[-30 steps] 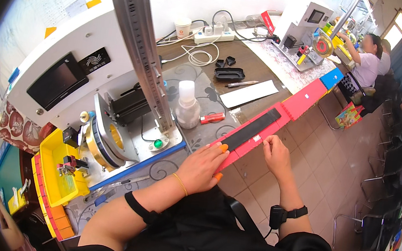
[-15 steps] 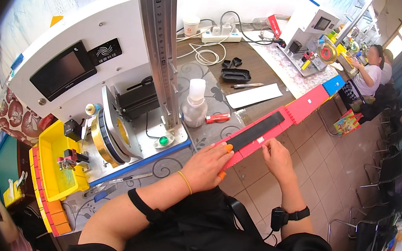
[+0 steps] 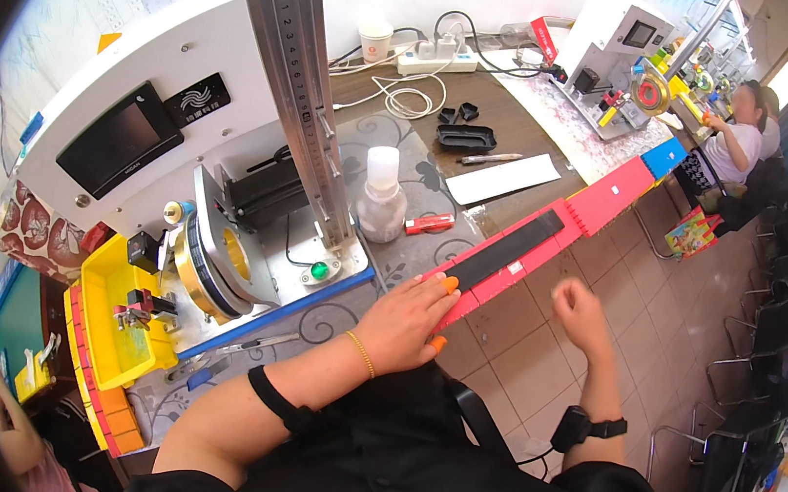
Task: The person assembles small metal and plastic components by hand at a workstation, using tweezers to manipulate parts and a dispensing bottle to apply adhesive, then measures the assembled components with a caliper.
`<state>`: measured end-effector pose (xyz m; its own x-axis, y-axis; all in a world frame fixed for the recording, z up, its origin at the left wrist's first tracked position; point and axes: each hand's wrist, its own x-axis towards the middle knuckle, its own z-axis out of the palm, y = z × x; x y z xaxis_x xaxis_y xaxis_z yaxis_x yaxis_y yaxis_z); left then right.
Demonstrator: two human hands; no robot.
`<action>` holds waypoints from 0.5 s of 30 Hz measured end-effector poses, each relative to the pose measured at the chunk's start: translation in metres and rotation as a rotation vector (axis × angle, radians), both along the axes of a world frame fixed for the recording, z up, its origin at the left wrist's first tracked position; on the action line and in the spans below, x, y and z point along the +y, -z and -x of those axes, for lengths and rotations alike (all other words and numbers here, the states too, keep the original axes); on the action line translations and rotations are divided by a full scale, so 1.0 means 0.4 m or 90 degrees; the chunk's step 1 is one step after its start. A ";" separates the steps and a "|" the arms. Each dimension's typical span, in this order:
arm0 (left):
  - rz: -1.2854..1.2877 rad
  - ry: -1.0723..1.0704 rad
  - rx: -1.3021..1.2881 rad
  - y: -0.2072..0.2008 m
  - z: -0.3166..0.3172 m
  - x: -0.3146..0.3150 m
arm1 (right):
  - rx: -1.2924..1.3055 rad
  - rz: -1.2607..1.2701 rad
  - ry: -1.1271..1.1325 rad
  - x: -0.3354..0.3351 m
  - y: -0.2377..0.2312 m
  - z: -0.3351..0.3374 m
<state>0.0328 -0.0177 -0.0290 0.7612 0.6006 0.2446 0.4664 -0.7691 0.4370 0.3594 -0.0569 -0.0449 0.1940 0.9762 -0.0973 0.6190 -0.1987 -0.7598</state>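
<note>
My left hand (image 3: 408,319) lies over the near end of a long red strip (image 3: 506,281), its fingers stretched out and its thumb apart from them. Orange finger cots cover the thumb and a fingertip. Along the strip's top runs a flat black bar (image 3: 509,252), whose near end meets my fingertips. To the right of the strip, above the tiled floor, is my right hand (image 3: 582,315), apart from the strip. Its fingers are curled closed, and anything inside them is hidden. A small white label sits on the strip beside the black bar.
At left stands a white machine (image 3: 168,41) with a wheel, metal column and yellow bin (image 3: 104,284). A bottle (image 3: 381,207), red lighter-like object (image 3: 429,224), pen, white paper (image 3: 503,179) and black tray (image 3: 465,137) lie ahead. A person (image 3: 735,150) sits far right.
My right hand has moved right, away from the strip's edge, with its fingers curled. My left hand stays over the strip's near end. The whole view has shifted slightly.
</note>
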 end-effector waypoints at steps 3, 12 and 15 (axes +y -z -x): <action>-0.002 0.014 -0.007 0.007 -0.008 0.003 | -0.490 0.232 -0.027 -0.145 0.082 -0.138; 0.034 0.000 -0.023 0.008 0.015 0.017 | 0.159 0.187 -0.156 -0.240 -0.242 0.094; 0.266 0.016 -0.249 -0.057 0.029 0.002 | 0.374 0.050 -0.313 -0.216 -0.368 0.244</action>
